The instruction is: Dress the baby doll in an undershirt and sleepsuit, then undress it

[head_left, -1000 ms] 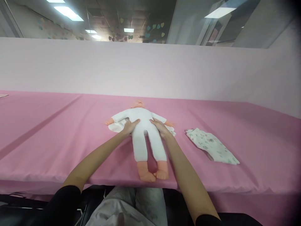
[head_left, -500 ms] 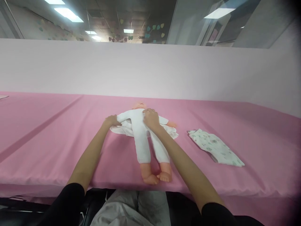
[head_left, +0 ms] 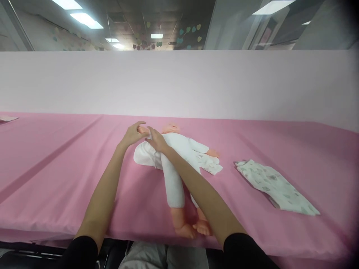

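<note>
A baby doll point(head_left: 179, 145) in a white body suit lies on its back, feet toward me, its head at the far end. Under its torso a white garment point(head_left: 144, 155) is spread, and a printed part shows beneath the doll's other arm. My left hand point(head_left: 133, 135) curls its fingers and thumb around the doll's small hand point(head_left: 143, 130), which is raised off the cloth. Close beside it, my right hand point(head_left: 157, 141) grips the same arm at the white sleeve, its forearm crossing over the doll's body.
A folded white cloth with a green print point(head_left: 276, 186) lies to the right on the pink table cover point(head_left: 70, 160). At the far left edge is a pale flat item point(head_left: 8, 118). A white partition point(head_left: 179, 82) stands behind the table, with glass above it.
My right hand has moved left from the doll's chest to its arm. My left hand has risen from the garment's edge to the doll's hand, and that arm is now lifted.
</note>
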`<state>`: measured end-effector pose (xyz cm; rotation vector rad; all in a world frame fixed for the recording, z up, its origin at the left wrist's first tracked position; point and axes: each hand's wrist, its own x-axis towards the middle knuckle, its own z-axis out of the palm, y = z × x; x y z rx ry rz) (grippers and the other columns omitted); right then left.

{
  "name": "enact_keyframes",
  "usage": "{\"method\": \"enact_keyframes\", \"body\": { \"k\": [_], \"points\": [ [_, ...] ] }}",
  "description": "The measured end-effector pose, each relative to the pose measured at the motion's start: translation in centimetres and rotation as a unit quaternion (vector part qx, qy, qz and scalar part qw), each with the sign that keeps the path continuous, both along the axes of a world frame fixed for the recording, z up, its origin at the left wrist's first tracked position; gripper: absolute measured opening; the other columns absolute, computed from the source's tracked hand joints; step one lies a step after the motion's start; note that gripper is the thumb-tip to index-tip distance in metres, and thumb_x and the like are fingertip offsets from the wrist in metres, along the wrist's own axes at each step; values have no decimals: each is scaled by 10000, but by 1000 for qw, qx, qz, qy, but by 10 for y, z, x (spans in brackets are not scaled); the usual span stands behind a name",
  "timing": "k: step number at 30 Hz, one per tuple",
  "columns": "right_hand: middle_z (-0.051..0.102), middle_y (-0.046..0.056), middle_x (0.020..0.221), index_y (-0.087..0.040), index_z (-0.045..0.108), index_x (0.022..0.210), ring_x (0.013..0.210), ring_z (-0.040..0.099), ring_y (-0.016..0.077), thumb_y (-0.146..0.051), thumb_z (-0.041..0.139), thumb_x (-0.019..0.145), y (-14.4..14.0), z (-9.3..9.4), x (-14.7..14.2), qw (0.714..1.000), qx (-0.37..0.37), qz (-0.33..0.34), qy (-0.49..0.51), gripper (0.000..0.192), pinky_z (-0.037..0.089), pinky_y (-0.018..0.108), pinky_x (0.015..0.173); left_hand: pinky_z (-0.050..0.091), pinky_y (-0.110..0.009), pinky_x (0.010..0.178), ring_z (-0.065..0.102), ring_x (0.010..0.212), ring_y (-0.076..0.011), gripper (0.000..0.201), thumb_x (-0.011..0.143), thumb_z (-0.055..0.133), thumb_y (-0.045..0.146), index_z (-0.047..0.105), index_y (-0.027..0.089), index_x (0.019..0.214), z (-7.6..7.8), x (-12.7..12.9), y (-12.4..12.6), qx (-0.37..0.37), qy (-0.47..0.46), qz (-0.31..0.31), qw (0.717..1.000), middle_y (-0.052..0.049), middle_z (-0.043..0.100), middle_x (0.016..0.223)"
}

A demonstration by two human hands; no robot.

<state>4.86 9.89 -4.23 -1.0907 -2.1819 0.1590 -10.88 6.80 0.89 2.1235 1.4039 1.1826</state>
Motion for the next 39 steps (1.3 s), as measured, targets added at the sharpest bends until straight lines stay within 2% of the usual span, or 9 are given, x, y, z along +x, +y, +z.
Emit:
{"method": "enact_keyframes", "body": {
  "k": [2, 4, 6, 8, 12, 16, 20, 24, 39],
  "points": [
    [462, 149, 1357, -156, 236, 1445, 1220, 454, 253, -311, 482, 899, 4, -2, 4, 997, 7, 8, 78, 618, 393, 398, 981, 481, -314, 815, 628, 941, -196, 590, 759, 596, 464, 499, 200, 1278, -19, 1, 10, -42, -160, -35, 986, -81, 660, 1072],
    [447, 123, 1381, -180, 252, 1441, 1243, 434, 245, -314, 458, 904, 6, -3, 7, 990, 13, 6, 141, 591, 380, 396, 1006, 477, -326, 814, 625, 949, -206, 564, 860, 390, 541, 546, 124, 1206, -46, 8, 18, -75, -238, 32, 968, -141, 650, 1101],
    [455, 110, 1378, -185, 288, 1424, 1242, 434, 240, -304, 447, 900, 7, -3, 9, 983, 18, 2, 184, 560, 376, 392, 1015, 459, -343, 828, 617, 957, -224, 572, 912, 244, 512, 594, 112, 1122, -74, 21, 25, -98, -150, 134, 975, -155, 658, 1083],
    [464, 112, 1368, -175, 308, 1415, 1229, 443, 238, -304, 447, 895, 7, -3, 10, 977, 20, 2, 211, 553, 379, 386, 1016, 405, -372, 921, 574, 1059, -255, 485, 896, 333, 481, 619, 139, 1087, -95, 33, 29, -96, -39, 166, 981, -143, 651, 1118],
    [485, 122, 1332, -166, 327, 1417, 1176, 473, 235, -297, 443, 890, 4, -3, 9, 976, 20, 8, 218, 555, 389, 375, 1004, 221, -499, 1053, 407, 1249, -340, 531, 844, 458, 489, 554, 100, 1194, -110, 50, 34, -75, 137, 232, 960, -211, 552, 1263],
    [512, 108, 1284, -198, 311, 1436, 1109, 497, 222, -255, 419, 887, -1, -1, 9, 979, 27, 23, 200, 562, 397, 359, 983, 239, -537, 1017, 449, 1195, -362, 522, 836, 446, 502, 567, 116, 1165, -104, 53, 40, -104, 232, 265, 930, -206, 580, 1205],
    [527, 114, 1218, -186, 248, 1466, 1095, 489, 212, -238, 379, 900, -6, 2, 8, 988, 21, -6, 151, 583, 385, 328, 977, 386, -423, 898, 591, 1008, -290, 336, 808, 504, 384, 595, 183, 1060, -94, 43, 43, -151, 212, 221, 940, -124, 674, 1029],
    [528, 112, 1138, -188, 164, 1495, 1069, 487, 205, -231, 324, 932, -10, 6, 7, 995, 30, -34, 90, 587, 384, 304, 955, 440, -306, 721, 625, 921, -238, 273, 780, 528, 285, 581, 209, 1036, -84, 28, 37, -125, 195, 216, 949, -101, 681, 1002],
    [486, 90, 1007, -170, 267, 1474, 985, 475, 205, -169, 346, 907, -11, 9, 5, 998, 51, -25, 17, 573, 388, 302, 936, 438, -269, 601, 614, 710, -206, 201, 598, 604, 215, 662, 148, 778, -25, 3, 27, -104, 140, 165, 971, -75, 662, 743]
  ]
}}
